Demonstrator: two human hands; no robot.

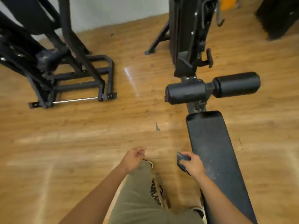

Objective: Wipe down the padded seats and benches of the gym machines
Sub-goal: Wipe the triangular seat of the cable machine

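Black padded bench (215, 152) runs from lower right up toward mid-frame, long and narrow, pale dusty specks on its surface. We see the right hand (193, 164) at the bench's left edge, near its lower half, fingers closed around a dark blue cloth (182, 160); the cloth hangs just beside the pad, and we can't tell if it touches. Left hand (133, 158) floats over the wood-look floor (80, 143), fingers loosely curled, holding nothing. Both forearms bare. Beyond the bench's far end, two black foam rollers (212, 88) sit crosswise on the machine's frame, with a black upright column (189, 34) behind them. Second black machine frame (64, 70) at upper left, well apart from the bench, with a chrome bar low on its base. Olive trousers (142, 196) and a patterned shoe (156, 191) at bottom centre, between the arms. Picture is motion-blurred.
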